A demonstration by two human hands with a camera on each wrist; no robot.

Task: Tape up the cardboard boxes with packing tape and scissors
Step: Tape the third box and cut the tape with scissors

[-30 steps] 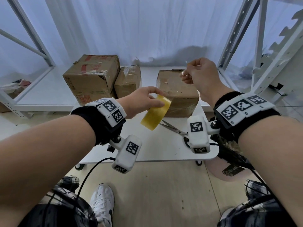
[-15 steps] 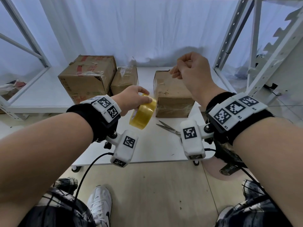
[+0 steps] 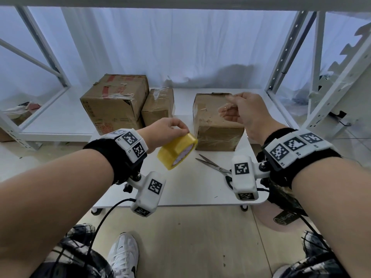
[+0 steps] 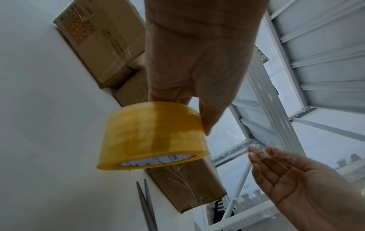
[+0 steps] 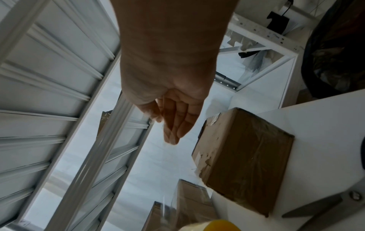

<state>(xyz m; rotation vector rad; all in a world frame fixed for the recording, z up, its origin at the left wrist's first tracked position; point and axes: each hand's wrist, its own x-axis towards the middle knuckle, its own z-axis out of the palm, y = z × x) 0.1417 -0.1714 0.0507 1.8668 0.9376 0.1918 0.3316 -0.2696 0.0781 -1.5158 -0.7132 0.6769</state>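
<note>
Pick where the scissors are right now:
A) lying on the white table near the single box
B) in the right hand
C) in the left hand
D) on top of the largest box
A: the scissors lie flat on the white table in front of the single box, while the left hand grips only the tape roll.

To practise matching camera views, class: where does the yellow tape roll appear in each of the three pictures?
Head: tape roll at centre, held by the left hand.
Left wrist: centre, below the fingers.
Right wrist: bottom edge only.
Shared landmark: the scissors.
</note>
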